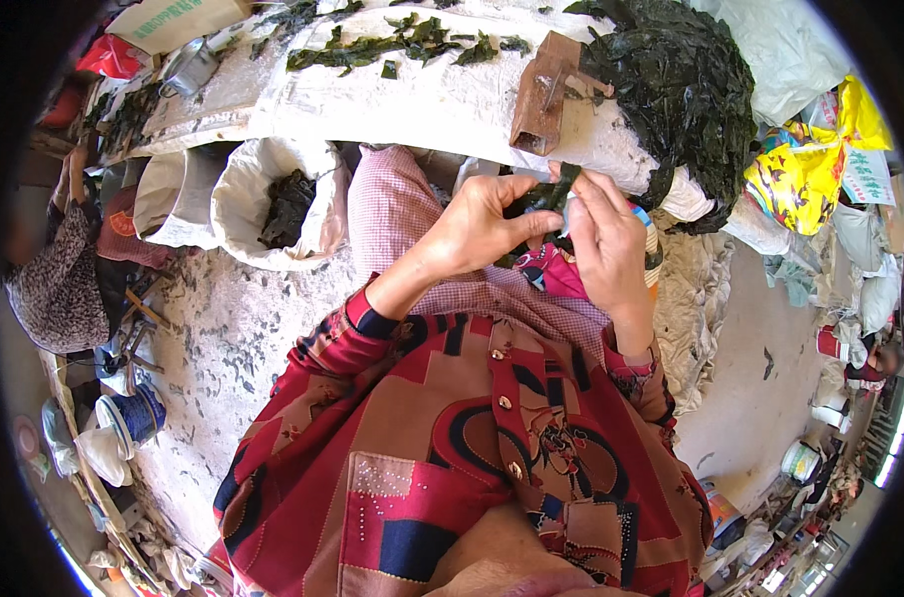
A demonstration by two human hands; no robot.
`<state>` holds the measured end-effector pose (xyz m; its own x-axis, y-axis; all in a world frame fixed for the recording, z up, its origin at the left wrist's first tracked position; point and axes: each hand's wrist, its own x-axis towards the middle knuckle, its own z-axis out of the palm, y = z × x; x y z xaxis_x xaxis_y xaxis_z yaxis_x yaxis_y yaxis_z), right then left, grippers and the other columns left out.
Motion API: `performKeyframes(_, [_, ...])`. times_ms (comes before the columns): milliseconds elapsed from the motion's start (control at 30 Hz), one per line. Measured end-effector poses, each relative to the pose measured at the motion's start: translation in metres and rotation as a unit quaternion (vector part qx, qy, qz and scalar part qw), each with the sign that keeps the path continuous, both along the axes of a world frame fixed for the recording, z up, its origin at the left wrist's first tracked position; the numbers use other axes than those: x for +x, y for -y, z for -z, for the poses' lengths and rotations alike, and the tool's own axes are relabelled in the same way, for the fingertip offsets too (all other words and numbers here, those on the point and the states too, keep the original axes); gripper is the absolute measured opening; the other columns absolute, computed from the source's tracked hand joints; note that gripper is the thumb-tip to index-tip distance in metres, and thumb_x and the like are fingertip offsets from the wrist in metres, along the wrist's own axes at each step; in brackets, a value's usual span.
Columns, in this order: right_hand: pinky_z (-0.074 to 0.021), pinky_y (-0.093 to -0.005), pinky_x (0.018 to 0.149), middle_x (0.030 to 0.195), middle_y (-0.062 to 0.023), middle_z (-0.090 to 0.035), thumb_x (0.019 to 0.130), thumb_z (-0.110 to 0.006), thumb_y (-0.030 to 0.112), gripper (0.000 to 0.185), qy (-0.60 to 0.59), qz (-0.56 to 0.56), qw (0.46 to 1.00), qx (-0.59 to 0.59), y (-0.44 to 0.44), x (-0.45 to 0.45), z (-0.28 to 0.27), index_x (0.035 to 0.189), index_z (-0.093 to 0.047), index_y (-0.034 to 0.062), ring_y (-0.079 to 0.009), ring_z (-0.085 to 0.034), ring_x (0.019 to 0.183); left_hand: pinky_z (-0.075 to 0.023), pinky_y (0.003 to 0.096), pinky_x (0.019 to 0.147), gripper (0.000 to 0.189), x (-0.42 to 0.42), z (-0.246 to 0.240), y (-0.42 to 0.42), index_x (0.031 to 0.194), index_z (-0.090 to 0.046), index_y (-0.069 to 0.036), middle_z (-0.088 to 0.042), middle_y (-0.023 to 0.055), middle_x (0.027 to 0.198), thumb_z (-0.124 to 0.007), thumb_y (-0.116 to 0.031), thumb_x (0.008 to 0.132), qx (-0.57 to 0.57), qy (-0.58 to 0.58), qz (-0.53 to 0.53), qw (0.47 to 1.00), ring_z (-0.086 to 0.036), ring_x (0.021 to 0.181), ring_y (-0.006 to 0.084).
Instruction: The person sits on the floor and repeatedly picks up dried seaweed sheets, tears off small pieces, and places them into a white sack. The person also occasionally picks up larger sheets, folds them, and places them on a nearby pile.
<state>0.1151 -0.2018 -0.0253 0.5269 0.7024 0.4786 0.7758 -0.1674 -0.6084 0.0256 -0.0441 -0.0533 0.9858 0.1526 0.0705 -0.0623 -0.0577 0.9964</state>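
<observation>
Both my hands are raised above my lap near the table's front edge. My left hand [489,224] pinches one side of a dark green seaweed strip [567,183]. My right hand [605,235] grips the strip's other side, the fingertips of both hands nearly touching. Below the hands, a pink patterned cloth [552,270] lies on my lap, partly hidden. A large heap of dark seaweed [683,97] spreads over the table's right part. Left of it stands a brown rectangular block [547,93] with a hollow end. More seaweed pieces [422,41] lie on the white table cover [377,104].
A white sack [231,198] with seaweed inside stands left of my legs. A metal pot [190,67] is on the table's far left. A co-worker [60,283] sits at the left edge. Yellow plastic bags [802,179] are at the right; seaweed scraps dot the floor [235,358].
</observation>
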Motion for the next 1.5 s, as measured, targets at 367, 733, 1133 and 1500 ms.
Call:
performKeyframes(367, [-0.0423, -0.0236, 0.044, 0.095, -0.0082, -0.067, 0.095, -0.056, 0.006, 0.029, -0.514, -0.03, 0.832, 0.209, 0.002, -0.029, 0.009, 0.12, -0.041, 0.0063, -0.0142, -0.058, 0.051, -0.0544, 0.0291, 0.08, 0.016, -0.009, -0.007, 0.023, 0.099, -0.064, 0.0, -0.068, 0.0147, 0.11, -0.068, 0.0, 0.084, 0.091, 0.161, -0.136, 0.973, -0.066, 0.096, 0.0168])
performKeyframes(733, [-0.0487, -0.0195, 0.065, 0.104, -0.0117, -0.065, 0.082, -0.069, -0.007, 0.053, -0.289, 0.032, 0.912, 0.291, 0.031, -0.04, 0.023, 0.122, -0.039, 0.0067, -0.0114, -0.061, 0.081, -0.0486, 0.0245, 0.069, 0.028, -0.021, -0.038, 0.021, 0.1, -0.069, -0.006, -0.066, 0.0006, 0.085, -0.08, -0.014, 0.075, 0.138, 0.098, -0.084, 0.982, -0.058, 0.075, 0.0076])
performKeyframes(1133, [-0.0503, -0.0333, 0.075, 0.113, -0.0153, -0.061, 0.099, -0.05, 0.028, 0.032, -0.02, 0.032, 0.995, 0.091, 0.014, 0.015, 0.018, 0.118, -0.052, 0.0024, -0.0202, -0.06, 0.094, -0.0487, 0.0298, 0.059, 0.018, 0.005, -0.052, -0.02, 0.095, -0.072, -0.006, -0.066, 0.0061, 0.078, -0.075, -0.016, 0.08, 0.355, 0.152, -0.02, 0.922, -0.063, 0.067, 0.0181])
performKeyframes(1500, [-0.0457, -0.0381, 0.061, 0.07, -0.0153, -0.062, 0.101, -0.044, 0.029, 0.035, -0.13, 0.158, 0.979, 0.005, -0.042, 0.121, 0.084, 0.087, -0.057, -0.0002, -0.0287, -0.06, 0.063, -0.0441, 0.0322, 0.051, 0.021, 0.104, 0.027, -0.116, 0.096, -0.07, -0.002, -0.063, 0.0098, 0.068, -0.063, -0.022, 0.092, 0.408, 0.064, -0.063, 0.909, -0.055, 0.054, 0.0178])
